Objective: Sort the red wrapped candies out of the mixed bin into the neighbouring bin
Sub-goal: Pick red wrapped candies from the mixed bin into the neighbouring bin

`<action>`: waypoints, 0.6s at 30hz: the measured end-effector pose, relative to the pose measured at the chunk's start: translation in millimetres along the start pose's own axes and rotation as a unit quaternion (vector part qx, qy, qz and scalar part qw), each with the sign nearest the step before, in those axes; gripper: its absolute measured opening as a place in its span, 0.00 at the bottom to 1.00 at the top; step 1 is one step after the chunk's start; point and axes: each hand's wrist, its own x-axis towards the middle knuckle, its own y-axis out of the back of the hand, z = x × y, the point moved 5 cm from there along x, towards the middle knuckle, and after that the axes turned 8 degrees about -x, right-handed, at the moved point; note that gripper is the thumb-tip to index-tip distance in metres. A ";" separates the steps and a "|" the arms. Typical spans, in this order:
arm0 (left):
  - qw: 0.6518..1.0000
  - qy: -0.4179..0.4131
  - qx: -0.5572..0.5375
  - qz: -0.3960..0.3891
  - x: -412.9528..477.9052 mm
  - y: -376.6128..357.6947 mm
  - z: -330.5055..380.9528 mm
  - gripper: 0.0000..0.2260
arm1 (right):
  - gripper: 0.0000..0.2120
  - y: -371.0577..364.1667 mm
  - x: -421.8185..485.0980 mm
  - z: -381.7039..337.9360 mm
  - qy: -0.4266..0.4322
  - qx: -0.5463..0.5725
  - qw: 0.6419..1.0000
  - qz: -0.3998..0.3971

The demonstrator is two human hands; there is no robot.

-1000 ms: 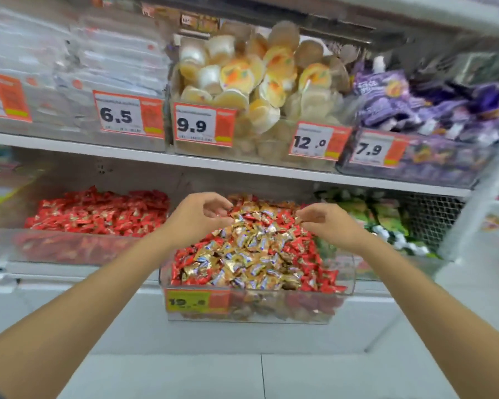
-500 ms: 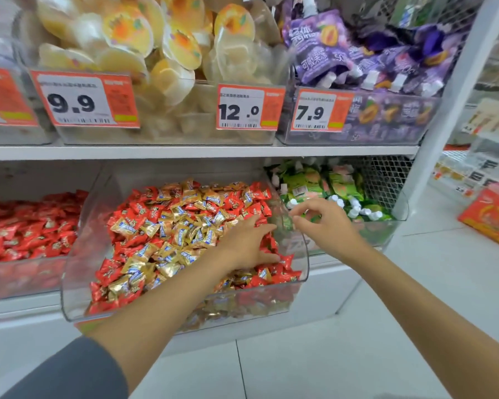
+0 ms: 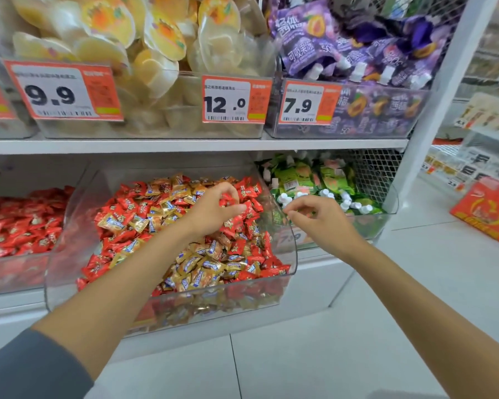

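Fingers [image 3: 232, 193] of left hand [image 3: 213, 212] curl over mixed bin [image 3: 170, 301], grasp unclear.

Left hand [image 3: 213, 210] and right hand [image 3: 324, 217] reach forward, both loosely curled, palms down.

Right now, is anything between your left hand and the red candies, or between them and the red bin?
Nothing visible blocks the left hand: it is over the red candies in the open-topped mixed bin. Toward the red bin on the left, only the mixed bin's clear side wall stands between; lift over it.
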 end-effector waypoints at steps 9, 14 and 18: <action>0.992 0.090 -0.074 0.051 -17.4 37.6 -17.7 0.06 | 0.13 -35.2 4.6 -36.4 0.015 -0.030 0.991 -0.133; 0.992 0.092 -0.069 0.061 -25.4 50.6 -21.4 0.04 | 0.14 -68.0 -11.6 -44.6 0.029 -0.109 0.941 -0.318; 0.992 0.095 -0.042 0.066 -29.4 58.9 -24.2 0.06 | 0.13 -78.3 -15.9 -43.7 0.024 -0.112 0.923 -0.368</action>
